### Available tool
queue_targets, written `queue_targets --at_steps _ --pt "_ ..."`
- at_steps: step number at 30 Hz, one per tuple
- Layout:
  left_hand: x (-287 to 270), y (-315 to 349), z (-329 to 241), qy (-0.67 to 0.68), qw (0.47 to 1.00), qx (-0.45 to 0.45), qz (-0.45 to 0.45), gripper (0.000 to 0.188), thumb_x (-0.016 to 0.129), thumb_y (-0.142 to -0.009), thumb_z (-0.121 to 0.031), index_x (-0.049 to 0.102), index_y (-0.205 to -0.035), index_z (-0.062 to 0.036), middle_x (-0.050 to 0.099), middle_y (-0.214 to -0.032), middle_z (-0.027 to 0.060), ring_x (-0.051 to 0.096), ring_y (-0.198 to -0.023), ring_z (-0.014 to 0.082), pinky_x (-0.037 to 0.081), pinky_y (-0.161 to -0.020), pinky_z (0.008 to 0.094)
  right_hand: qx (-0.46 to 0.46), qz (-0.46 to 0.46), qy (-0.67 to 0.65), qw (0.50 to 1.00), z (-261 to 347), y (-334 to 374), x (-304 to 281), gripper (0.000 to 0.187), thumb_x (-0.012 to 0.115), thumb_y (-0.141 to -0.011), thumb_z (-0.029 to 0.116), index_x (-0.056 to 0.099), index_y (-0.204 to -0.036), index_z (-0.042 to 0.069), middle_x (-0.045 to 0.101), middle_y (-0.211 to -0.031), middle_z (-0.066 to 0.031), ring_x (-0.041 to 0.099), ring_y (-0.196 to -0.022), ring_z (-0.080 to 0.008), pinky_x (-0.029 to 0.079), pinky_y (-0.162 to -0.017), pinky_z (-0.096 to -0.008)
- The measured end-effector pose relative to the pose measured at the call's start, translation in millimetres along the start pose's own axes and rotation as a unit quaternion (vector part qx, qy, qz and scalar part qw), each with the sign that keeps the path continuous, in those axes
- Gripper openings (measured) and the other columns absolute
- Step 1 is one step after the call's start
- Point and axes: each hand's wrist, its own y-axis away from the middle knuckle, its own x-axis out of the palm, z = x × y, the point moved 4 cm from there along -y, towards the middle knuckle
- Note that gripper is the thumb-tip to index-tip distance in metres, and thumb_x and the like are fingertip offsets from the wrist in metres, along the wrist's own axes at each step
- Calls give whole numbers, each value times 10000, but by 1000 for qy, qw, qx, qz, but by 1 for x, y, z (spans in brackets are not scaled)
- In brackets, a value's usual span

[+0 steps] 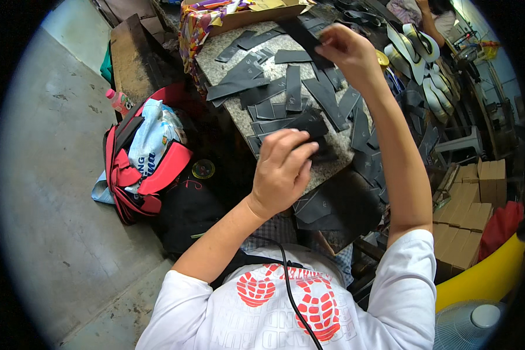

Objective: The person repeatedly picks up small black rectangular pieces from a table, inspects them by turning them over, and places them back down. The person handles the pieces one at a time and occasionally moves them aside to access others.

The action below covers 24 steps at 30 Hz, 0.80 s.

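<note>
High at the far side of the table, my right hand (347, 52) pinches one end of a flat black strip (302, 39), which slants up to the left. My left hand (283, 166) is at the near edge, fingers curled against a small stack of black strips (310, 121); its fingertips partly hide them. More black strips (293, 87), looking like cut leather or rubber, lie scattered and overlapping across the speckled stone tabletop (230, 108). Some carry small pale marks.
A cardboard box (256, 20) with colourful wrapping stands at the far edge. To the left are a red and black bag (166, 169) and a pink bottle (119, 100). Sandals (414, 52), small cartons (464, 204) and a fan (469, 324) sit right. A person shows at the far right.
</note>
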Motion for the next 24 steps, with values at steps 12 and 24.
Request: queue_targets --at_steps 12,24 --pt "-20 37 2 196 928 -316 -19 490 726 -868 -51 485 -1291 -1 532 -1280 163 574 -883 147 483 -798 289 266 62 -239 932 75 190 50 129 725 -868 -5 664 -982 -10 647 -829 21 568 -725 -25 469 -618 -203" --pt "-4 24 -8 -160 986 -37 33 820 805 -709 -29 439 -1443 -50 603 -911 34 531 -884 228 393 -851 387 287 -199 -12 937 56 279 -52 102 660 -916 25 678 -1003 -24 685 -885 -28 650 -827 -92 497 -755 -223"
